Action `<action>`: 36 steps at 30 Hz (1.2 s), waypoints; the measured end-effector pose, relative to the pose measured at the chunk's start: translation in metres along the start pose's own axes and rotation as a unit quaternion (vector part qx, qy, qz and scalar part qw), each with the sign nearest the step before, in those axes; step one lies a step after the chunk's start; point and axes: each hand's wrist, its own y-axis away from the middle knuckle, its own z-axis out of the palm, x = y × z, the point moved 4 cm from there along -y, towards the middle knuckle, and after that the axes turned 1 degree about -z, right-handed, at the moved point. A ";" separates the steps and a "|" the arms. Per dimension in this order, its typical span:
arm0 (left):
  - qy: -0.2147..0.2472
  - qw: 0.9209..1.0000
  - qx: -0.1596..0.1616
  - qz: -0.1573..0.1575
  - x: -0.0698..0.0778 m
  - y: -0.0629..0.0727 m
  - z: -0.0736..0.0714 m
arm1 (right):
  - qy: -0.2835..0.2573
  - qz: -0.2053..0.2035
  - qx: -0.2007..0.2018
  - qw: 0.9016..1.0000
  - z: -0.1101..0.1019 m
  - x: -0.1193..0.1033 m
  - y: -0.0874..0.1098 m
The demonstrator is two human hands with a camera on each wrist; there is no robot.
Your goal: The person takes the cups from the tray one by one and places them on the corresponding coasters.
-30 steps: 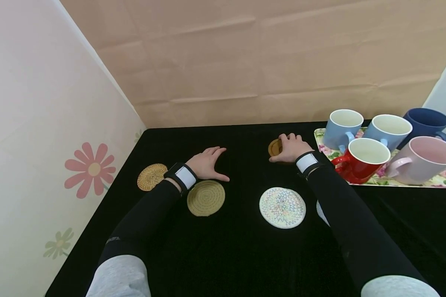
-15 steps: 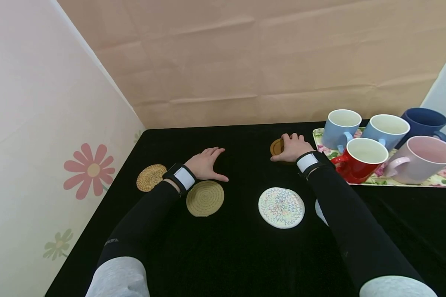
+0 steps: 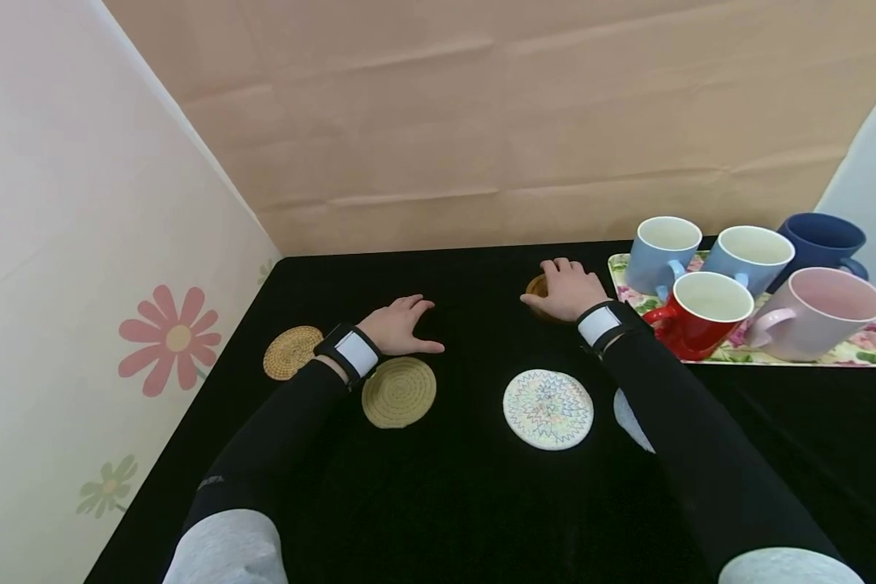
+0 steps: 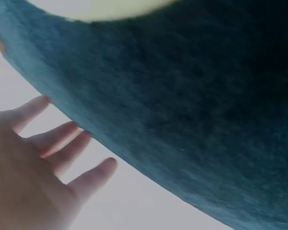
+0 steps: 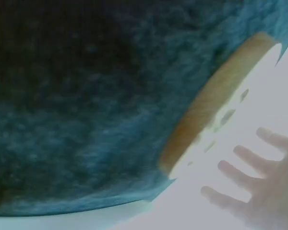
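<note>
Over the black cloth at centre left, my left hand [image 3: 394, 326] is held palm down with fingers spread and holds nothing. Just below its wrist lies a round coiled tan coaster [image 3: 398, 394]. The left wrist view shows the left hand [image 4: 36, 167] with its fingers apart. My right hand [image 3: 568, 290] is over a small round brown coaster [image 3: 536, 285], covering much of it in the head view. In the right wrist view, a gap shows between the extended fingers of the right hand [image 5: 264, 184] and the coaster [image 5: 216, 105], whose bright top has small openings.
A woven straw coaster [image 3: 290, 354] lies at the left. Nearer the front are a white patterned round mat [image 3: 547, 410] and a pale blue one [image 3: 630, 422] partly under the right sleeve. Several mugs, including a red mug [image 3: 711, 320], stand on a floral tray [image 3: 872, 350] at right.
The whole head view has shifted slightly left. My right hand has moved a little to the left, covering more of the brown coaster. The left hand keeps its pose.
</note>
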 end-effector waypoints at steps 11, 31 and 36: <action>0.028 0.999 -0.015 0.013 0.004 0.024 -0.006 | 0.039 -0.140 0.030 0.989 -0.018 -0.021 0.030; 0.051 0.994 -0.016 0.097 0.004 0.090 0.032 | 0.038 -0.228 -0.052 0.971 0.005 -0.039 0.092; 0.060 0.994 -0.021 0.093 0.004 0.095 0.036 | 0.028 -0.235 -0.065 0.969 0.011 -0.042 0.097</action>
